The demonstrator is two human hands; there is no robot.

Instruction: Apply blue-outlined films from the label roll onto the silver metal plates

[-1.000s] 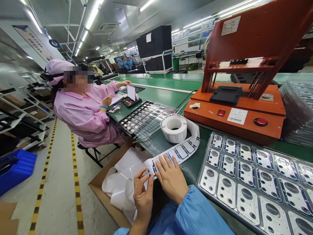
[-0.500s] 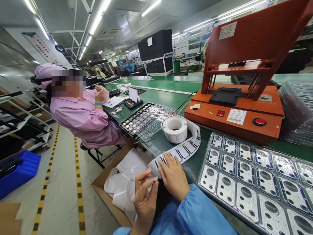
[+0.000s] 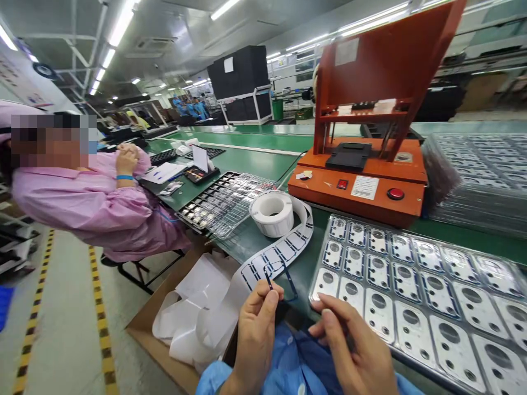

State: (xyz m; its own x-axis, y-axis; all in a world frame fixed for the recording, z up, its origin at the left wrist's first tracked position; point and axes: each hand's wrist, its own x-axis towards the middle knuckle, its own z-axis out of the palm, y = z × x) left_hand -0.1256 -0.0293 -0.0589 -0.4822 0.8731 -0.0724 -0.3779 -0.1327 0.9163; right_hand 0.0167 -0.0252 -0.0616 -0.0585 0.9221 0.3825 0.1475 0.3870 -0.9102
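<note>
In the head view, my left hand (image 3: 257, 326) pinches a thin dark-blue adhesive frame (image 3: 291, 284) between thumb and fingers, holding it up near the table edge. Just behind it, a white backing strip (image 3: 302, 244) bearing more such frames runs from a label roll (image 3: 272, 227). My right hand (image 3: 356, 348) is open, fingers bent and apart, at the near left corner of a clear tray (image 3: 320, 257). Silver metal plates (image 3: 377, 310) with round recesses fill the tray in rows, and several of them carry blue frames.
An orange press (image 3: 325, 197) with a red button stands behind the tray. Left of the roll lies a black tray (image 3: 195, 211) with clear sheets. A cardboard box (image 3: 154, 334) of waste backing paper sits below the table edge. A co-worker in pink (image 3: 90, 203) sits at left.
The blue frame has come off the backing strip and is in my left hand. My right hand has left the strip and moved right to the tray. The camera has turned right.
</note>
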